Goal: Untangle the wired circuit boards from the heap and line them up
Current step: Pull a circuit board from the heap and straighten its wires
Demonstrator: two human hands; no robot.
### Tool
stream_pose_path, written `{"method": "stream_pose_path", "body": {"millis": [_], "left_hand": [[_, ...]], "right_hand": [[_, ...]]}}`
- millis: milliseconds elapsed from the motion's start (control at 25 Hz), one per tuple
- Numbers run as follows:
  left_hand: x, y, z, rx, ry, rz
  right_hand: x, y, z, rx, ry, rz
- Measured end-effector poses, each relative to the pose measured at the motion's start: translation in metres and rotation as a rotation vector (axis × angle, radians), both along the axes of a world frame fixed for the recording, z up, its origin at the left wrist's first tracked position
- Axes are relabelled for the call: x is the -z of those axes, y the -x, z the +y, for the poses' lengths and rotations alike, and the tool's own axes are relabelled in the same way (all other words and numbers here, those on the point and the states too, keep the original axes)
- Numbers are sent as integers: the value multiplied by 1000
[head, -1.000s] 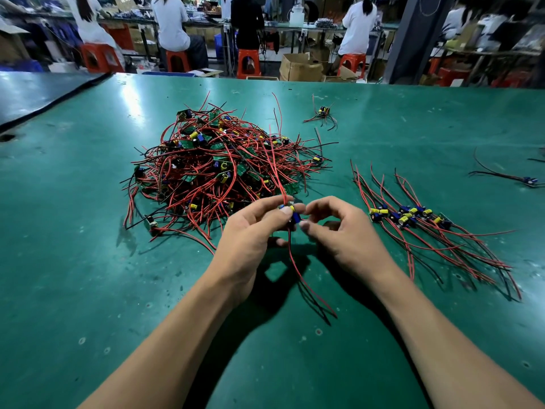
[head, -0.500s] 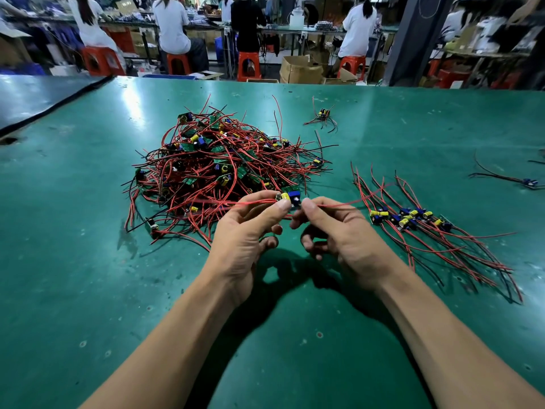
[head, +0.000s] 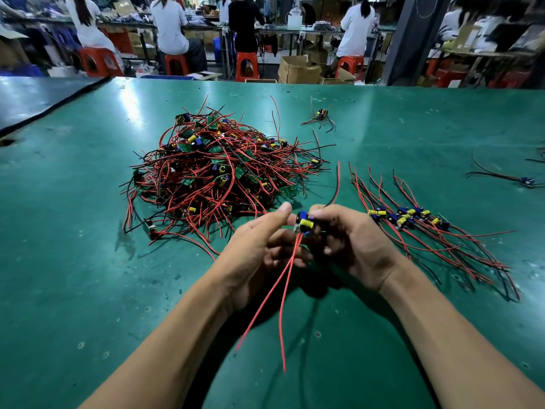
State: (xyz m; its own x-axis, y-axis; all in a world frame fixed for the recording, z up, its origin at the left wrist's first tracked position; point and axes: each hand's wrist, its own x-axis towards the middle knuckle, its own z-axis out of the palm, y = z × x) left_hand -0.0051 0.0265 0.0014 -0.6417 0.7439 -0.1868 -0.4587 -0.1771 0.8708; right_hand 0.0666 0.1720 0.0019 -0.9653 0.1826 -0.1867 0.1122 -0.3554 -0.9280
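Green matting covers the desk (head: 73,261), and above its near middle both hands hold one board (head: 305,224) up off the surface. It carries a yellow part and a blue one. The left hand (head: 259,249) has a narrow grip, with thumb and forefinger closing on the board's left side and the other fingers loosely curled below. The right hand (head: 354,246) pinches the board's right side in a tight grip, its remaining fingers folded toward the palm.

Two red wires (head: 283,305) hang from the board toward the camera, their ends free above the desk. A red-and-black pair (head: 337,181) rises from behind the right hand's fingertips, pointing away from the camera.

Just beyond the left hand, apart from it, lies the heap (head: 218,178) of tangled boards with red and black wires. Right of the right hand lies the row (head: 413,219) of sorted boards, side by side, with wires fanned out both ways. One stray board (head: 321,113) sits beyond the heap, and a second stray (head: 526,180) sits near the desk's right edge. Past the desk, people sit on orange stools (head: 246,64).
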Motion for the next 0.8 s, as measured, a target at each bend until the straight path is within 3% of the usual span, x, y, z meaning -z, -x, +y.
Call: {"method": "stream_pose_path", "body": {"millis": [120,240,480,800], "left_hand": [[3,-1,-1,39,36,58],[6,0,-3,22,81,90],[4,1,-2,3,113,76],[2,1,0,66,106,50]], "right_hand": [[4,0,1,28,-267,-22],[4,3,3,88,-338,13],[8,1,6,69,-324,94],[12,2,8,-90,-57,36]]}}
